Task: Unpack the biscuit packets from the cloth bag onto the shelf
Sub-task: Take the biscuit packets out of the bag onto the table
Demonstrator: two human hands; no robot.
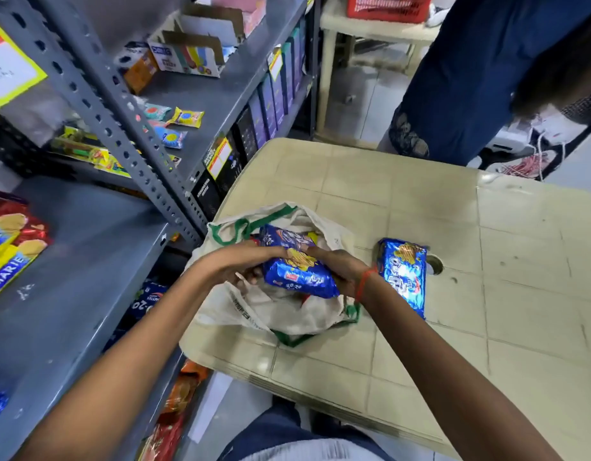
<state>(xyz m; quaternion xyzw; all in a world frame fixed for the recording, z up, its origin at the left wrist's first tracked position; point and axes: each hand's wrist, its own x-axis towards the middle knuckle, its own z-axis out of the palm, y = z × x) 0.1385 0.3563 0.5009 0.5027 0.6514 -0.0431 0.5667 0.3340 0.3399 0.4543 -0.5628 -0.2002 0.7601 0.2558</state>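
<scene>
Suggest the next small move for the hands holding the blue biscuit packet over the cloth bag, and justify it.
Probably lift the blue biscuit packet, gripped by the left hand and right hand, clear of the cloth bag and carry it left to the grey shelf, which has bare space.

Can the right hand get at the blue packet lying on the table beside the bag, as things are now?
Probably not at once: the right hand and left hand both grip a packet over the bag. The way to the other packet looks free.

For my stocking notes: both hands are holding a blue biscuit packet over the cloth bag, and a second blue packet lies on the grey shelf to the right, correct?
Not quite. The head view shows the second blue packet on the beige plastic table, not the shelf. Both hands, left hand and right hand, do hold a blue biscuit packet over the cloth bag.
</scene>
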